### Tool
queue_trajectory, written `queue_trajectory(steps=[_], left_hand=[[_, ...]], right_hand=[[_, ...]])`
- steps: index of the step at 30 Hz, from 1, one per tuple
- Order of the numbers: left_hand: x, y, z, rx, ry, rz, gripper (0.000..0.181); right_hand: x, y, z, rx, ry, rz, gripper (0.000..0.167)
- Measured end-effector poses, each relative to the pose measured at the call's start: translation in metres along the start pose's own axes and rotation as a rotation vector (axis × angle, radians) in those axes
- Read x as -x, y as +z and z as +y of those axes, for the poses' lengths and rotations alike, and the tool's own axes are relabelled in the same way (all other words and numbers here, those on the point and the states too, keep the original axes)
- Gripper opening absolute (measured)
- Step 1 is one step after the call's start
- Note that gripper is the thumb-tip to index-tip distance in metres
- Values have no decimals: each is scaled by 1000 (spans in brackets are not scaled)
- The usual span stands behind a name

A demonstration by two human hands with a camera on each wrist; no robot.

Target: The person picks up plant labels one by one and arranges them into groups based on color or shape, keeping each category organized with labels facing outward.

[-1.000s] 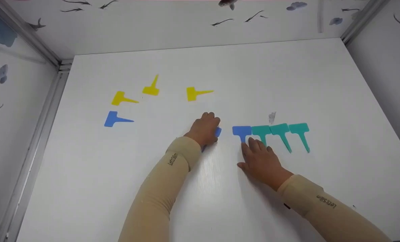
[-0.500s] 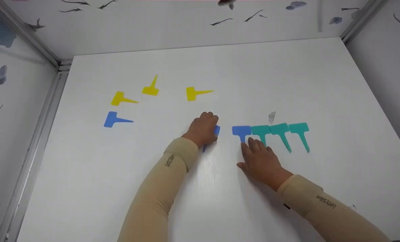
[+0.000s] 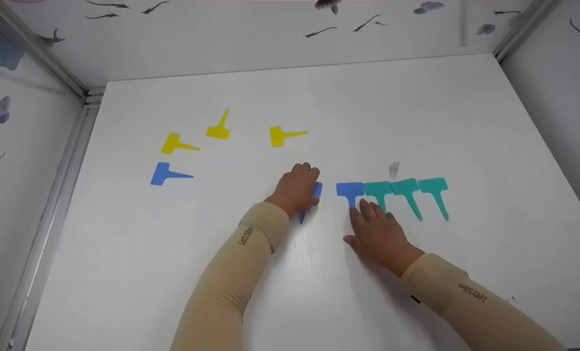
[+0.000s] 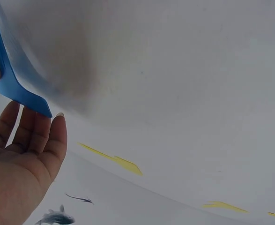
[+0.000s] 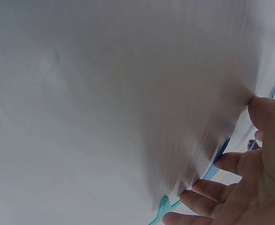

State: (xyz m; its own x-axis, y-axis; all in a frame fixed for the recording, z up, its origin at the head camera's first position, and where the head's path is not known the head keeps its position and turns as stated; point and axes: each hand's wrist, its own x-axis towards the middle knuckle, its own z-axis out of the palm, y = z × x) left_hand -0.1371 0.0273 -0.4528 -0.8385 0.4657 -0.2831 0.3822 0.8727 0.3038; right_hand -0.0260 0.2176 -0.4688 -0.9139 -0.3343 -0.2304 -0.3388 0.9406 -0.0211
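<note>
My left hand point(image 3: 294, 189) pinches a blue T-shaped plant label point(image 3: 318, 188) just above the table; its stem shows below the palm. In the left wrist view the thumb lies on one side of this blue label point(image 4: 22, 97), the fingertips at its head's edge. To the right, a second blue label point(image 3: 350, 188) abuts a row of teal labels point(image 3: 378, 188), stems toward me. My right hand point(image 3: 380, 236) rests there with fingers extended, fingertips at the stems of the second blue label and nearest teal one. In the right wrist view a teal label point(image 5: 164, 206) shows beside the fingertips.
Three yellow labels point(image 3: 277, 136) lie at the table's back left. Below them is another blue label point(image 3: 161, 173). A grey smudge point(image 3: 393, 170) marks the white table point(image 3: 490, 146) behind the teal row. Panels enclose the back and sides.
My left hand has shifted slightly right over the last half second with the blue plant label, whose stem now points more toward me. The right hand keeps its place.
</note>
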Motion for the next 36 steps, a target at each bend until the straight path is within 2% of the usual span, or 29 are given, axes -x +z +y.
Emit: queue_trajectory(steps=[7,16,27,36], left_hand=[[1,0,5,-3,9,20,47],[3,3,13,-45,20,46,42],[-2,8,21,-52,-41,58,43],[-3,8,28,-57,-59,62,46]], right_hand=[[-1,-1,0,-2,3,-12,70],[0,0,1,-14,14,36,69],[-1,1,2,-21,10,47,67],[-2,0,1,-23,7,31,67]])
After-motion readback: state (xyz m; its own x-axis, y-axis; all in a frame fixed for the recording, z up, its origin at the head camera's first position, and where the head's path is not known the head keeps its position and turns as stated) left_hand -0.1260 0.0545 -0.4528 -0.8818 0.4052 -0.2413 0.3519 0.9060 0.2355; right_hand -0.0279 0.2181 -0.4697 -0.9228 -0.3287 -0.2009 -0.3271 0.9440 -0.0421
